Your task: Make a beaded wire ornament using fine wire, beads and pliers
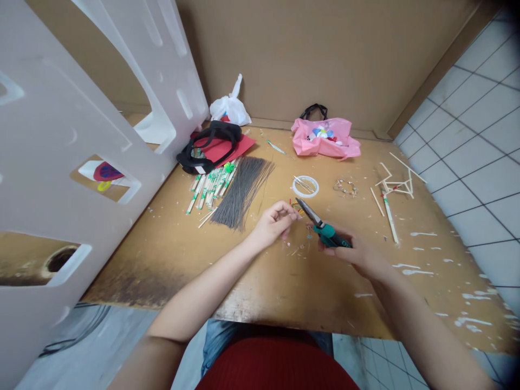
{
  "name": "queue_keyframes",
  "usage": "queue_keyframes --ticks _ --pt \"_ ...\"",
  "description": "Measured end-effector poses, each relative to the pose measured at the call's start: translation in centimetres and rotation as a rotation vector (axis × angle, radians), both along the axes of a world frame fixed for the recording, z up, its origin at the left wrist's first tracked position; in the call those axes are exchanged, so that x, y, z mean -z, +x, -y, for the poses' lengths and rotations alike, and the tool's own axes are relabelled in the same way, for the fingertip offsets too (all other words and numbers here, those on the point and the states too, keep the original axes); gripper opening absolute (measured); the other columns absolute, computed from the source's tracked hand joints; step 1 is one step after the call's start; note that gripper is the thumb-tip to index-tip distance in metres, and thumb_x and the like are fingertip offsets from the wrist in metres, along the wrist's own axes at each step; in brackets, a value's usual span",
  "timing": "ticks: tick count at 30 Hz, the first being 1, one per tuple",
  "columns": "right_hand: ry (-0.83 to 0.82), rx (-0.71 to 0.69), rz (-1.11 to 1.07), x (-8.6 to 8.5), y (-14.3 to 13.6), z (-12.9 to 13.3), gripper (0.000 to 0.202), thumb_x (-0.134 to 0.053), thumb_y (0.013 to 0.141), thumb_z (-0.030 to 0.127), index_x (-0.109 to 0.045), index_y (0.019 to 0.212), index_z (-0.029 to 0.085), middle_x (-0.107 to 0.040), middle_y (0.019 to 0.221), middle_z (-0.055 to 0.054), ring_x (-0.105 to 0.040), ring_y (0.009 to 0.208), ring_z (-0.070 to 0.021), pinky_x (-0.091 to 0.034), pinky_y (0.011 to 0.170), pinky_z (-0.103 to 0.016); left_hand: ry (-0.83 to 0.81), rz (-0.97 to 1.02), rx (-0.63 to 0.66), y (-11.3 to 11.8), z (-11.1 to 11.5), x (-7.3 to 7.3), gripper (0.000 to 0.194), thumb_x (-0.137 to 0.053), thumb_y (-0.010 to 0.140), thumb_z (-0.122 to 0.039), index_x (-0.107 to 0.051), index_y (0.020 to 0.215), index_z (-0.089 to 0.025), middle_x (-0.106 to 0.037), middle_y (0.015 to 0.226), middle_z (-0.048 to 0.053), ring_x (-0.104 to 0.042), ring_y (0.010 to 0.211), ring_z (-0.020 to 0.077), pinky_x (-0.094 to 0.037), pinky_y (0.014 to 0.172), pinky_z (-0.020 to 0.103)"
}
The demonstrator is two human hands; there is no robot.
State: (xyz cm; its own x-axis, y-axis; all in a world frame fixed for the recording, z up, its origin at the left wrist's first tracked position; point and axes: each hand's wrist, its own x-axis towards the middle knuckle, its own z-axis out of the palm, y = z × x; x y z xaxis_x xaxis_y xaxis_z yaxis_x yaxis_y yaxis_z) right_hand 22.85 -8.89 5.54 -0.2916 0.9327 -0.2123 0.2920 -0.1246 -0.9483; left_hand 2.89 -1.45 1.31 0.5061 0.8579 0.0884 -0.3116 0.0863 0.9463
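My right hand (345, 249) is wrapped round the teal and black handles of a pair of scissors (327, 233), whose grey blades point up and left. Close to the blade tips, my left hand (278, 219) pinches a thin, beaded thread (300, 215); its far end is hard to make out. Small beads (309, 233) hang or lie between the two hands, over the wooden table (244, 281). Red, yellow and green strands show just behind my left fingertips.
Behind the hands lie a white ring (305, 186) and a beaded loop (345, 187). Grey wires (241, 192), wrapped chopsticks (213, 187) and a black headset strap (211, 146) are at left. A pink bag (325, 143) sits at the back, a stick frame (400, 187) at right.
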Motion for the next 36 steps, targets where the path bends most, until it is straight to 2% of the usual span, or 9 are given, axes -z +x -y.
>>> queue_keyframes --ticks 5,13,18,20,26,28,32,34,36 --pt "0.031 0.000 0.020 0.0 0.0 0.1 0.050 -0.061 0.074 0.029 -0.054 0.123 0.022 -0.058 0.083 -0.002 -0.052 0.079 -0.0177 -0.041 0.073 -0.032 -0.049 0.036 0.047 -0.1 0.0 -0.1 0.019 -0.062 0.076 -0.031 -0.055 0.079 -0.013 -0.062 0.080 -0.001 -0.036 0.035 -0.0022 -0.025 0.036 0.016" --pt "0.188 -0.013 0.104 -1.1 -0.9 1.1 0.052 -0.062 0.073 0.026 -0.054 0.124 0.026 -0.060 0.099 -0.006 -0.056 0.085 -0.0203 -0.044 0.075 -0.034 0.142 0.003 0.027 -0.6 -0.4 0.1 0.025 -0.057 0.081 -0.038 -0.059 0.080 -0.013 -0.060 0.069 0.000 -0.053 0.051 0.0069 -0.044 0.055 0.022" --pt "0.124 0.007 0.052 -1.7 -1.4 1.2 0.049 -0.061 0.072 0.029 -0.056 0.121 0.022 -0.060 0.103 -0.007 -0.056 0.086 -0.0203 -0.044 0.077 -0.035 0.201 -0.028 0.010 -0.6 -0.2 0.3 0.025 -0.057 0.082 -0.039 -0.057 0.085 -0.014 -0.060 0.075 0.001 -0.052 0.049 0.0060 -0.044 0.052 0.021" --pt "0.096 0.024 0.032 -1.8 -1.6 1.2 0.049 -0.060 0.072 0.029 -0.056 0.120 0.021 -0.060 0.103 -0.007 -0.056 0.083 -0.0192 -0.045 0.076 -0.034 0.276 -0.049 -0.025 -0.7 0.0 0.1 0.023 -0.054 0.084 -0.037 -0.058 0.084 -0.014 -0.059 0.077 0.002 -0.051 0.050 0.0055 -0.044 0.053 0.021" --pt "0.065 0.040 0.000 -0.9 -1.7 0.9 0.047 -0.061 0.072 0.026 -0.057 0.118 0.020 -0.060 0.090 -0.004 -0.054 0.081 -0.0185 -0.043 0.075 -0.032 0.624 -0.149 -0.149 -0.8 0.0 -0.8 0.019 -0.053 0.086 -0.030 -0.063 0.079 -0.015 -0.062 0.083 0.007 -0.058 0.085 0.0151 -0.047 0.079 0.030" --pt "0.053 0.044 -0.029 -0.5 -1.4 0.9 0.048 -0.061 0.073 0.026 -0.056 0.120 0.021 -0.059 0.087 -0.003 -0.054 0.081 -0.0180 -0.043 0.076 -0.032 0.623 -0.157 -0.171 -0.8 0.0 -0.7 0.019 -0.053 0.086 -0.030 -0.065 0.080 -0.015 -0.063 0.085 0.007 -0.059 0.083 0.0148 -0.048 0.075 0.029" --pt "0.027 0.026 -0.032 -0.3 -1.3 0.8 0.048 -0.062 0.074 0.027 -0.055 0.120 0.021 -0.059 0.086 -0.002 -0.054 0.081 -0.0180 -0.043 0.075 -0.032 0.506 -0.156 -0.156 -0.9 0.0 -0.2 0.020 -0.053 0.086 -0.031 -0.066 0.085 -0.016 -0.063 0.090 0.006 -0.050 0.052 0.0057 -0.042 0.049 0.021" --pt "0.023 0.018 -0.027 -0.4 -1.5 0.7 0.048 -0.062 0.073 0.028 -0.056 0.120 0.020 -0.059 0.085 -0.002 -0.054 0.079 -0.0181 -0.044 0.074 -0.033 0.501 -0.185 -0.164 -0.9 0.0 -0.1 0.021 -0.053 0.086 -0.032 -0.066 0.085 -0.016 -0.063 0.088 0.006 -0.052 0.054 0.0066 -0.044 0.052 0.022" --pt "0.032 0.022 -0.012 -0.5 -1.6 0.7 0.048 -0.061 0.073 0.029 -0.056 0.120 0.020 -0.060 0.084 -0.002 -0.055 0.078 -0.0181 -0.044 0.074 -0.033 0.529 -0.211 -0.189 -0.9 0.0 -0.3 0.021 -0.053 0.086 -0.033 -0.065 0.083 -0.016 -0.064 0.083 0.006 -0.058 0.069 0.0115 -0.047 0.065 0.025"
